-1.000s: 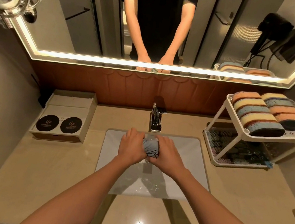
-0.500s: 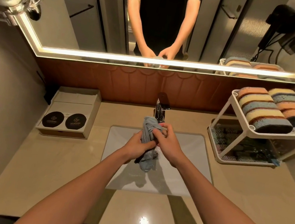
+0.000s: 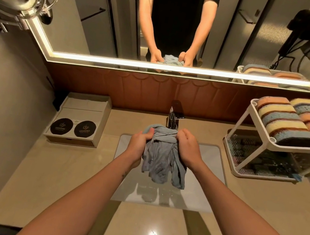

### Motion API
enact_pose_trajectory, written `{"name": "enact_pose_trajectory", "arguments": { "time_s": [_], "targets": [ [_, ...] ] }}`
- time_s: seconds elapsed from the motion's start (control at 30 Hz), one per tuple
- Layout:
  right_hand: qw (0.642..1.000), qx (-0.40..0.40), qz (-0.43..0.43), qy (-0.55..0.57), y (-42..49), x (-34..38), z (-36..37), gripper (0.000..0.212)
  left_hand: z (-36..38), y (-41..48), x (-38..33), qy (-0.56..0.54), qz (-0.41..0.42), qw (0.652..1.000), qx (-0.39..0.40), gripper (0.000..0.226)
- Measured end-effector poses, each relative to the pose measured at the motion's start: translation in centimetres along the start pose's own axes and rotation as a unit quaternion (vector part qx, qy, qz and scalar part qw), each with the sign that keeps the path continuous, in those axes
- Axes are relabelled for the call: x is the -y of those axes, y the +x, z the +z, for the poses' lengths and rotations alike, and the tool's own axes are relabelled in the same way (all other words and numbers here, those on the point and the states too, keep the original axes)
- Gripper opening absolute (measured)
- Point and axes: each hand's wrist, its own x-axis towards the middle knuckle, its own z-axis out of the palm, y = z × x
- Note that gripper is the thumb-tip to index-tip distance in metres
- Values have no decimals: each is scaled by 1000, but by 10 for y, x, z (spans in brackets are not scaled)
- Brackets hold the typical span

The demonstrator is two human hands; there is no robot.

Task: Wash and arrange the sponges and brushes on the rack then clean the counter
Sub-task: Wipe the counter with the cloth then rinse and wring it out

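1. Mirror (image 3: pixel 186 20) spans the whole back wall at 12 o'clock. It reflects the person's two forearms and the bunched cloth.
2. Beige counter (image 3: pixel 47 181) runs full width. The pale rectangular basin (image 3: pixel 209 177) is sunk into its centre.
3. White two-tier rack (image 3: pixel 253 176) stands on the counter at 2 o'clock from the basin. Striped sponges (image 3: pixel 284 122) are lined up on edge along its top tier. The dark items on the lower tier (image 3: pixel 265 162) may be the brushes, but it is too dim down there to be sure.
4. Amenity box (image 3: pixel 79 123) with two black round labels sits at 10 o'clock from the basin.
5. Grey-blue cloth (image 3: pixel 161 159) is held up above the basin, just in front of the faucet (image 3: pixel 174 116) at 12 o'clock.
6. Left hand (image 3: pixel 138 145) is clenched round the cloth's left top corner. Right hand (image 3: pixel 189 150) is clenched round the right one.
7. Key relation: the gathered top edge runs 9 to 3 o'clock between the two fists, and the loose body hangs toward 6 o'clock, clear of the basin floor.
8. Judgement: the sponges look already arranged, so the cloth is likely for wiping the counter. Each hand has equal purchase. The right is nearer the rack side, the left nearer the box side.
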Motion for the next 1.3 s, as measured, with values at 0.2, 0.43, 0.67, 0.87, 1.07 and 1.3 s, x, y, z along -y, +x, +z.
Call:
{"name": "enact_pose_trajectory", "arguments": {
  "time_s": [0.2,0.43,0.67,0.87,1.07,1.3],
  "targets": [
    [994,103,46,4,-2,-13,0,14,8,-14,-21,-94,-120,981,123,50],
    [856,158,378,314,-12,-8,17,43,11,-16,-10,-71,-8,990,123,38],
    [818,123,312,467,-5,8,23,41,-9,-18,3,-24,28,987,157,40],
    [920,91,194,328,-1,2,20,18,-17,-11,-3,-59,-50,988,133,41],
    [930,153,126,311,-7,4,6,28,-5,4,-5,46,-72,996,40,36],
    [822,157,271,475,-9,-10,-7,44,10,5,-4,73,90,993,-11,7]
  ]
}}
